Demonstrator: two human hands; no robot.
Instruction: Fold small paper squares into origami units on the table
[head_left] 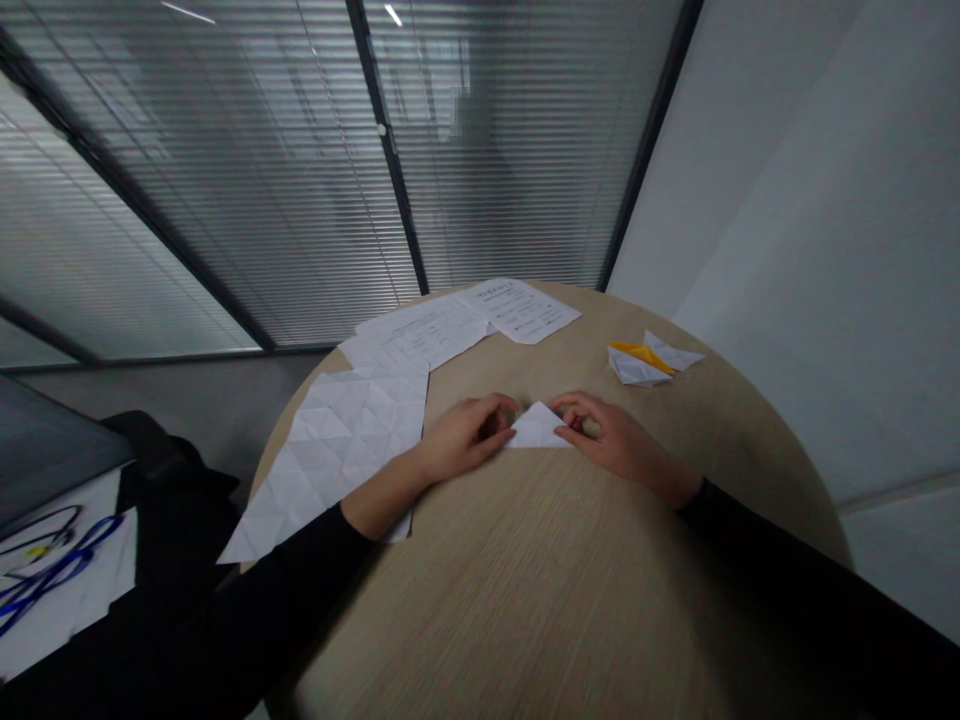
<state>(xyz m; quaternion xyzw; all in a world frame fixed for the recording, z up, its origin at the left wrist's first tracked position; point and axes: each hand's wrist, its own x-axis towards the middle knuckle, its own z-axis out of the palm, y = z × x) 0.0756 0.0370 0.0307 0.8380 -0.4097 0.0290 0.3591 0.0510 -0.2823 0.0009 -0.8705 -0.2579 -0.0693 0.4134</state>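
Note:
A small white folded paper triangle (538, 427) lies on the round wooden table (510, 560), its point facing away from me. My left hand (469, 430) pinches its left corner between thumb and fingers. At the opposite corner, my right hand (607, 432) grips the paper the same way, thumb in front and fingers curled behind. The fingertips cover both corners. Beyond my right hand sits a folded paper piece in white and yellow (643, 360), apart from both hands.
Creased white sheets (352, 430) lie under and beside my left forearm. Printed pages (517, 308) rest along the far table edge. Papers with a blue cord (56, 575) are at lower left, off the table. Glass with blinds (510, 150) and a white wall (817, 250) stand behind.

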